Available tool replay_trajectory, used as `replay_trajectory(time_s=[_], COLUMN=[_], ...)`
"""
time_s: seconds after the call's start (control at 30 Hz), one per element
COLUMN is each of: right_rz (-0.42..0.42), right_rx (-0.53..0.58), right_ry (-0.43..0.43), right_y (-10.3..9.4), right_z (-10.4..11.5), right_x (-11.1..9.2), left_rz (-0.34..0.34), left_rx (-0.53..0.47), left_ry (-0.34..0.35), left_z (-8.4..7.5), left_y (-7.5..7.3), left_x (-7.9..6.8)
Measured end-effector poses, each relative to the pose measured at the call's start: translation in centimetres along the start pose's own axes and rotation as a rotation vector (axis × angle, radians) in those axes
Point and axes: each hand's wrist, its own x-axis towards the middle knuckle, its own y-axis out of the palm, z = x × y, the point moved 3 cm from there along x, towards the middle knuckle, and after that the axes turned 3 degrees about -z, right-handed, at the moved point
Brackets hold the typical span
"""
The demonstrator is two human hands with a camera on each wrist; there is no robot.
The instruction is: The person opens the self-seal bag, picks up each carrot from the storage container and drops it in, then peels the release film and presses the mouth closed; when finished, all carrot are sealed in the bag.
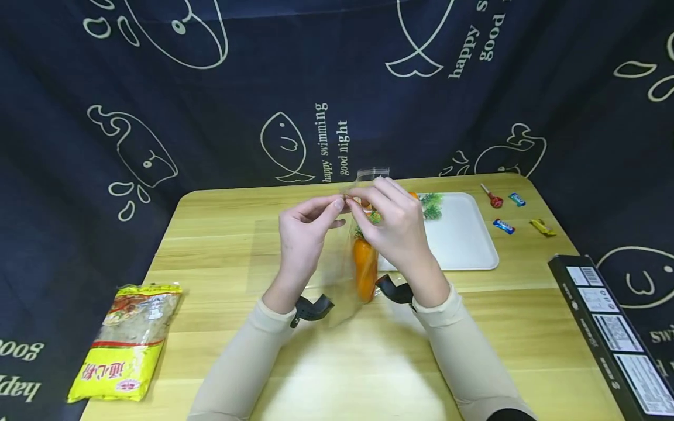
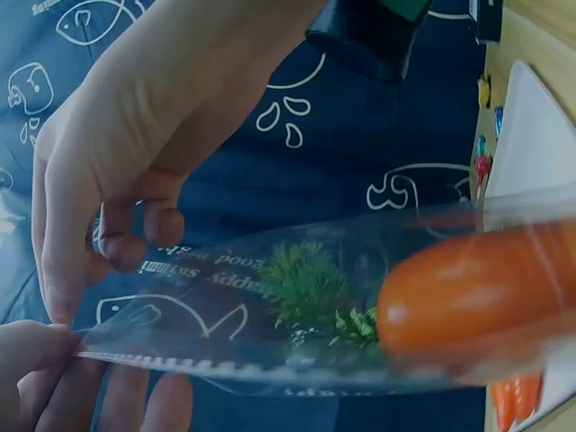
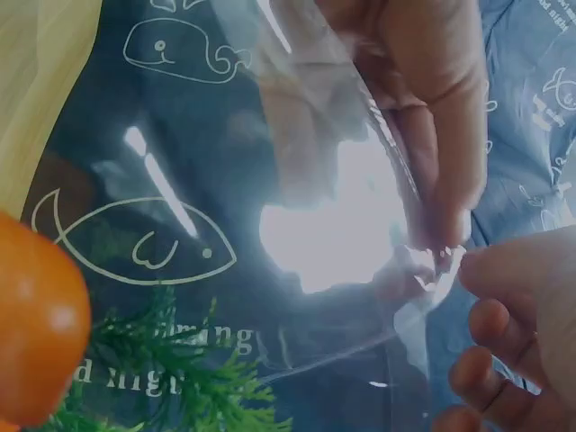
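Mid-frame: clear bag (image 3: 333, 225), thin smooth plastic film, glossy, hard white glare in the right wrist view. Carrot (image 1: 365, 266) within: smooth, glossy, plastic-looking; its greens (image 2: 301, 283) rough, feathery. Backdrop (image 1: 226, 99), upper frame: matt dark cloth, softly creased. Table (image 1: 221, 251): pale wood grain, low sheen. Tray (image 1: 463, 228), right of centre: smooth, white, plastic-looking. Sweet wrapper (image 1: 504, 226), right side: shiny film. Packet (image 1: 126, 345), lower left: crinkled glossy film. Sleeves (image 1: 247, 356), bottom: matt cloth.

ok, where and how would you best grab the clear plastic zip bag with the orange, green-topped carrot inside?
Probably pinch the bag by the far end of its ridged top edge, coming from above. That strip is flat and thin and sticks out beyond the right hand, while the carrot's rounded bulk sits lower down.
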Motion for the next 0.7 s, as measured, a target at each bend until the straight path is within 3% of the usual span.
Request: replay_trajectory(time_s=[0.23,0.47,0.7], right_rz=[-0.023,-0.016,0.013], right_rx=[-0.107,-0.205,-0.184], right_ry=[-0.103,-0.192,-0.2], right_y=[0.2,0.1,-0.2], right_z=[0.6,0.9,0.4], right_x=[0.2,0.0,0.1], left_rz=[-0.015,-0.023,0.018], left_rx=[0.186,0.4,0.472], left_ry=[0.139,0.41,0.503], left_z=[-0.8,-1.6,-2.0], left_y=[0.1,0.3,0.6], left_x=[-0.4,-0.9,-1.2])
